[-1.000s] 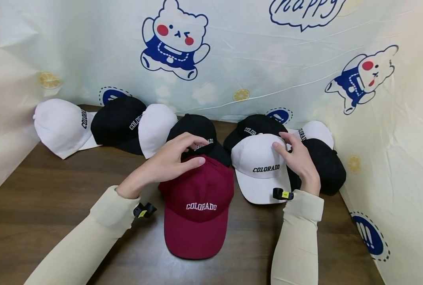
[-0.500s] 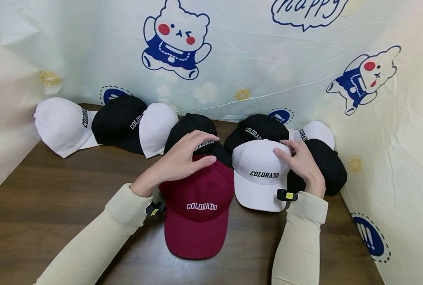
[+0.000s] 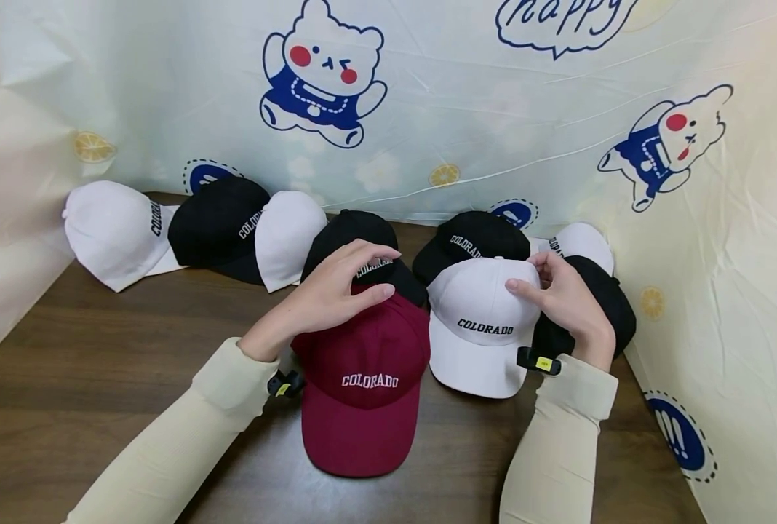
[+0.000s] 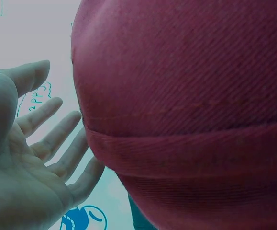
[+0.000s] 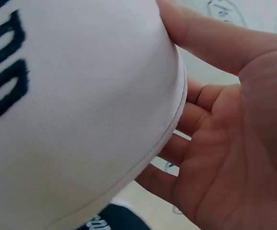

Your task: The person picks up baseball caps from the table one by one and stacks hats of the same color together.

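My right hand (image 3: 568, 300) grips a white baseball cap (image 3: 483, 298) lettered COLORADO by the right side of its crown. The right wrist view shows the thumb on the outside of the white cloth (image 5: 81, 96) and the fingers (image 5: 174, 148) behind its edge. In front of me lies a dark red COLORADO cap (image 3: 362, 422), brim towards me. Over the back of its crown is my left hand (image 3: 323, 298), fingers loosely spread. Beside the red cloth (image 4: 186, 72) in the left wrist view, the left palm and fingers (image 4: 57, 139) hold nothing.
Along the back of the wooden table (image 3: 100, 378) stand a white cap (image 3: 110, 229), a black cap (image 3: 214, 222) and several more. A black cap (image 3: 473, 233) sits behind the held one, another (image 3: 604, 306) to its right. A printed sheet (image 3: 441, 94) encloses the back and sides.
The white cap has come towards me, tipping slightly, with my right hand shifting right and nearer. My left hand moved right over the red cap, then stayed.
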`<state>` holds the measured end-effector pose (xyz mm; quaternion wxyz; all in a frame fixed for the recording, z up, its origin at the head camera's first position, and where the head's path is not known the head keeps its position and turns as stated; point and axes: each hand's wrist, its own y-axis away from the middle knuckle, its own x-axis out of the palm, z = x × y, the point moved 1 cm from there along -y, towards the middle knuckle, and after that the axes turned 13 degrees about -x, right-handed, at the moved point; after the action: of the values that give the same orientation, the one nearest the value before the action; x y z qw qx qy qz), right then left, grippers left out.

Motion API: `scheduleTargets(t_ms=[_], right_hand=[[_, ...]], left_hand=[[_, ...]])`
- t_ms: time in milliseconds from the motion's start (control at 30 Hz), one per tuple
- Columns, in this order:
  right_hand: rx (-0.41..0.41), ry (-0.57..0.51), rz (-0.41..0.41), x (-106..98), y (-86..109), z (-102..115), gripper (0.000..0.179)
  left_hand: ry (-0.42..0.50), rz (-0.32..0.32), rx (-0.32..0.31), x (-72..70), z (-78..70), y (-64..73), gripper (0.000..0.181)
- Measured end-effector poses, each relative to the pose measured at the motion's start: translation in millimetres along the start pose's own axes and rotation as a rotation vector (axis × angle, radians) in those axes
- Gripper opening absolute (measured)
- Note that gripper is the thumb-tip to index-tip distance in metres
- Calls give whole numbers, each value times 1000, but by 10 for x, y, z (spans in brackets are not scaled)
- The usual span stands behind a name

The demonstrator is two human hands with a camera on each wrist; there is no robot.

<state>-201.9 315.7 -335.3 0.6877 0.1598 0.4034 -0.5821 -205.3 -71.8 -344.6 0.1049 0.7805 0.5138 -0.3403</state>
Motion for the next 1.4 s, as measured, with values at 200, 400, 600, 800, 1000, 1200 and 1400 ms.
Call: scheduleTargets(t_ms=[200, 400, 600, 800, 1000, 1200, 1400], right_hand=[[-83, -44, -60, -105, 65, 158, 37], [-184, -61, -154, -189, 121, 335, 32], [-262, -81, -306, -281, 192, 549, 34], [-371, -397, -508, -312, 245, 752, 36], [-544, -704, -669, -265, 236, 935, 36], [-620, -808, -612, -121, 151, 1164, 45], [-676, -788, -437, 105, 41, 1395, 48]], left_hand=[[32, -30, 12, -23, 1, -13, 48], [66, -53, 15, -78, -1, -14, 46], [82, -84, 27, -185, -19, 2, 46], [63, -138, 54, -345, -66, 45, 46], [51, -183, 55, -558, -115, 130, 48], [34, -237, 34, -798, -105, 264, 50], [4, -280, 27, -979, -174, 417, 51]])
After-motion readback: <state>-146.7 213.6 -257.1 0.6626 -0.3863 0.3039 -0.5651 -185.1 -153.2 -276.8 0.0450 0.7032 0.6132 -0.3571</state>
